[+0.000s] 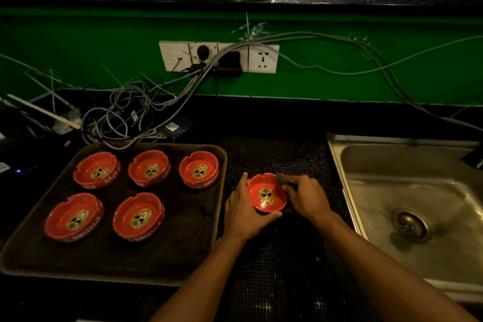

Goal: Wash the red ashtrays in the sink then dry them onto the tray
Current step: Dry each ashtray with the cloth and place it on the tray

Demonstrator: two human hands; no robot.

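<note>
- tray (pixel 146 273) at left of the counter, dark brown, carries 5 red ashtrays, all upright with gold skull print inside
- back row along tray's far edge: far-left ashtray (pixel 96 169), far-middle ashtray (pixel 149 168), far-right ashtray (pixel 198 168) near the tray's far right corner
- front row: near-left ashtray (pixel 74 217) by the tray's left edge, near-middle ashtray (pixel 138 215); the tray's near right part holds no ashtray
- tangle of grey cables (pixel 125 115) behind the tray's far edge, running up to a white socket strip (pixel 219 57) on the green wall
- black rubber mat (pixel 282 256) between tray and sink
- left hand (pixel 245 213) cups the left and near side of the 6th ashtray, thumb curled along its near rim, fingers up its left side
- 6th ashtray (pixel 266 196) on the mat, upright, just right of the tray's right edge, between both hands
- right hand (pixel 305 197) grips a dark cloth (pixel 283 180), pressed at the ashtray's far right rim
- steel sink (pixel 407 191) at right, drain (pixel 411 225) in the basin
</note>
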